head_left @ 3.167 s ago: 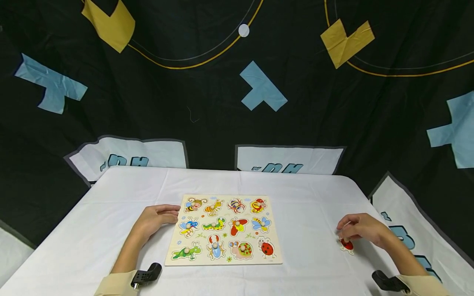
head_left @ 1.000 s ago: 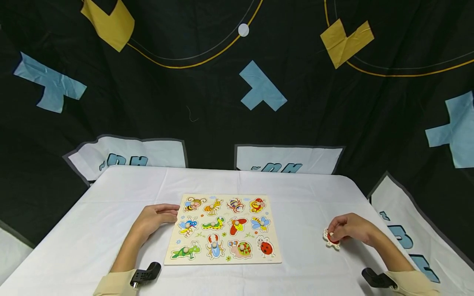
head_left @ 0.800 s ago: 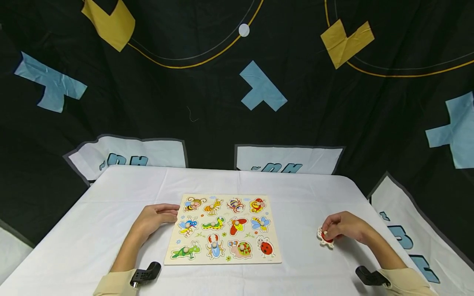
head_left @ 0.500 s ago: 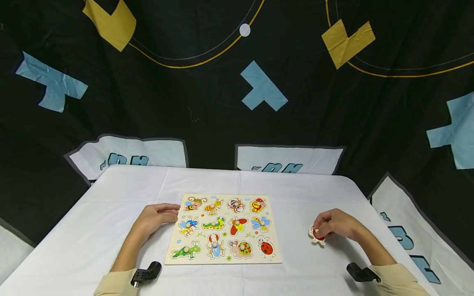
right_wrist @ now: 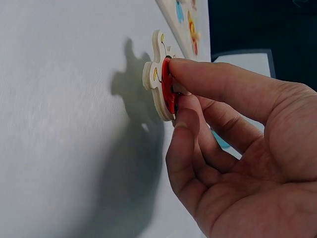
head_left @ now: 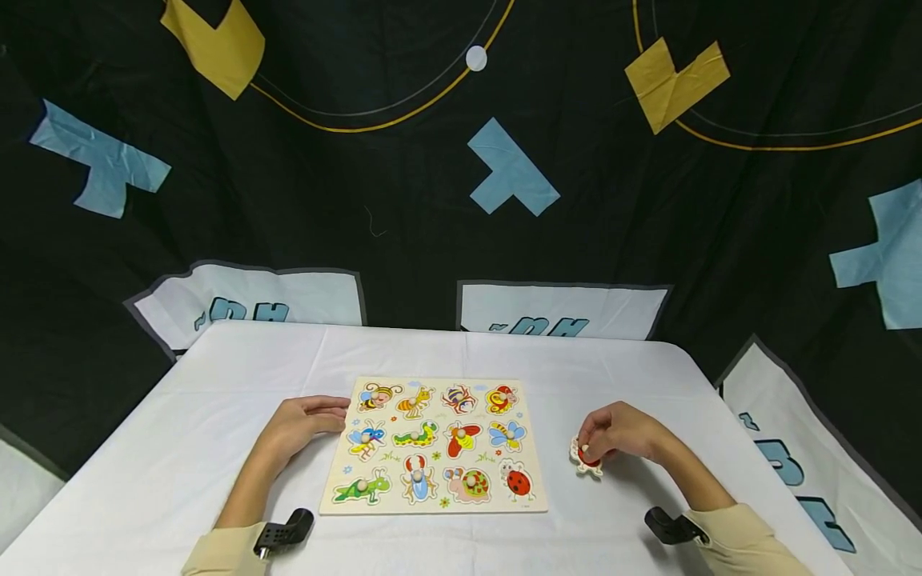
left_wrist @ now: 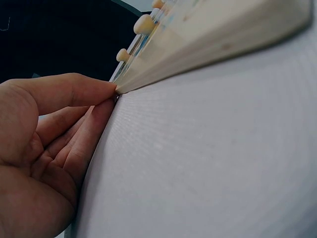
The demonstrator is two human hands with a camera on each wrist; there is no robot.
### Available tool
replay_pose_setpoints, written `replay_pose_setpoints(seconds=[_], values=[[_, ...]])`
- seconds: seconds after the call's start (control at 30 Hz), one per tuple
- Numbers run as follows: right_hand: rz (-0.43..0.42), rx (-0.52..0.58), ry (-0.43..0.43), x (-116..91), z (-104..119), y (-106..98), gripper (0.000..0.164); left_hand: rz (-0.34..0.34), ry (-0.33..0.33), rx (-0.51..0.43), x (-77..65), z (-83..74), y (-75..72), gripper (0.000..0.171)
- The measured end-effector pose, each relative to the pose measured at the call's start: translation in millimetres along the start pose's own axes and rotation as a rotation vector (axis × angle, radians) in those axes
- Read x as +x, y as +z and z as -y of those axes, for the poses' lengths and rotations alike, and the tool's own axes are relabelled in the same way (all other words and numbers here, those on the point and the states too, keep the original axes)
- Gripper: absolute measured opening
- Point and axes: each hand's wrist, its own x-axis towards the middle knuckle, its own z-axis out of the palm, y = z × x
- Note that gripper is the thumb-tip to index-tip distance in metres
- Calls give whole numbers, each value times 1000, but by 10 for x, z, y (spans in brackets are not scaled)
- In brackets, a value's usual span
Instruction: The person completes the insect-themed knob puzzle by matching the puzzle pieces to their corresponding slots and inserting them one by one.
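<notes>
My right hand (head_left: 623,434) pinches a red ladybug puzzle piece (head_left: 594,470) between thumb and fingers, to the right of the board. In the right wrist view the ladybug puzzle piece (right_wrist: 155,84) is tilted, and its shadow falls on the white cloth apart from it. A wooden knob puzzle board (head_left: 446,510) with printed insects lies flat in the middle; most of its pictures carry a round knob. Its bottom-right ladybug picture (head_left: 517,482) shows no knob. My left hand (head_left: 298,428) rests on the table, fingertips touching the board's left edge (left_wrist: 148,84).
A white cloth (head_left: 230,360) covers the table, its far edge meeting a black curtain (head_left: 432,256) with blue and yellow shapes. A black wrist camera (head_left: 286,534) sits on the left sleeve, and another wrist camera (head_left: 673,526) on the right.
My right hand has taken the ladybug piece from the table's right side and moved left with it, closer to the board. The left hand and the board stay in place.
</notes>
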Motion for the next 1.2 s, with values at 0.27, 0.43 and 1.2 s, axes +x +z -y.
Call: replay_pose_setpoints(seconds=[0.27,0.43,1.2], values=[[11,-11,-12,85,122,144,19,6,10,-6,2,0,-8,47],[20,-16,-20,136,224,229,19,4,10,8,-3,7,-11,47],[129,-23,-84,257,497,592,16,15,16,10,0,-9,-25,47]])
